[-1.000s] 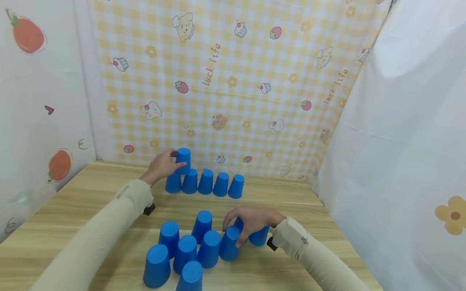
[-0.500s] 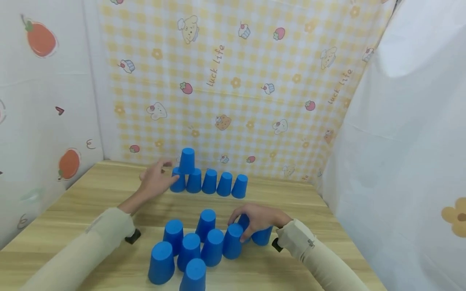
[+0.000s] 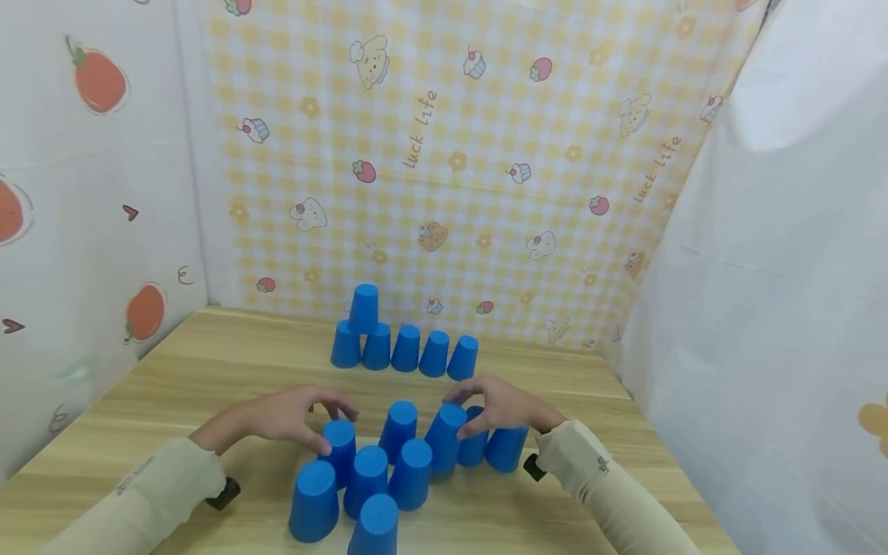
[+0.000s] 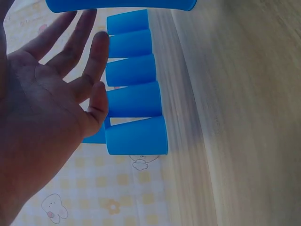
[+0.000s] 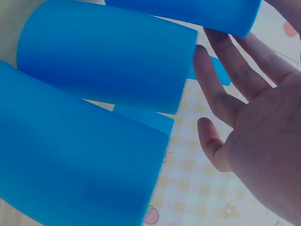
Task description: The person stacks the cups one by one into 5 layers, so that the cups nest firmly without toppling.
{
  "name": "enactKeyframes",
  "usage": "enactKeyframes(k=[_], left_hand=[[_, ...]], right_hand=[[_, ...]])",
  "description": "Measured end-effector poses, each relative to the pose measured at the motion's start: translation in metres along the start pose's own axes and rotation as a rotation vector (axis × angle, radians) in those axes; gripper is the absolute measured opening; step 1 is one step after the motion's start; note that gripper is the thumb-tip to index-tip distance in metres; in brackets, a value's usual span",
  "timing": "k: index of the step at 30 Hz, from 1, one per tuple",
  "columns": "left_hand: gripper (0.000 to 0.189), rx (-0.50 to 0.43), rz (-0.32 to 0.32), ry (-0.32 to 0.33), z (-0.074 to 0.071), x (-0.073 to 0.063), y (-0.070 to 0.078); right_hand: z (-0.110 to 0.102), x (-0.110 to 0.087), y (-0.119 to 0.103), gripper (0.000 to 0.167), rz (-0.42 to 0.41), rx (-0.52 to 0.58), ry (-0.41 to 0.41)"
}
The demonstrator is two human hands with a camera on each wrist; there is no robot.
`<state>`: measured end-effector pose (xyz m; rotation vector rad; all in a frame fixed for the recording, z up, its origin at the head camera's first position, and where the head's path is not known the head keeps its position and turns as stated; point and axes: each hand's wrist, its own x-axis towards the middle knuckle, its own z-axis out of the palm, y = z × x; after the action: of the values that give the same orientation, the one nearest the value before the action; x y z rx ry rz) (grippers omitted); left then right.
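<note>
Many plain blue cups stand upside down on the wooden table. My left hand reaches over a near blue cup, thumb against its side and the other fingers spread loosely beyond its top; a firm grip is not visible. With thumb and fingertips, my right hand holds another blue cup, which leans and appears raised from the table. That cup shows at the upper edge of the right wrist view, a blue cup against the fingertips. The lower fingers there touch nothing clearly.
At the back stands a row of blue cups, with one cup stacked across its two leftmost. Several loose cups crowd the front, and others stand beneath my right hand. A checked cloth hangs behind the table.
My left hand has let go of the stacked cup and come back to the near cups. My right hand has lifted and tilted its cup slightly away. The view has shifted slightly.
</note>
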<state>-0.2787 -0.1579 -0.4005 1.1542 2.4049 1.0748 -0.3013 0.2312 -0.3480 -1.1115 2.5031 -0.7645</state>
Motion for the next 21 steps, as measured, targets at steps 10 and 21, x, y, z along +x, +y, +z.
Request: enactKeyframes(k=[10, 21], left_hand=[[0.049, 0.021, -0.036, 0.008, 0.002, 0.005, -0.003], [0.052, 0.087, -0.122, 0.372, -0.005, 0.041, 0.007]], right_hand=[[-0.009, 0.003, 0.002, 0.052, 0.058, 0.041, 0.155], [-0.02, 0.021, 0.008, 0.048, 0.118, 0.157, 0.389]])
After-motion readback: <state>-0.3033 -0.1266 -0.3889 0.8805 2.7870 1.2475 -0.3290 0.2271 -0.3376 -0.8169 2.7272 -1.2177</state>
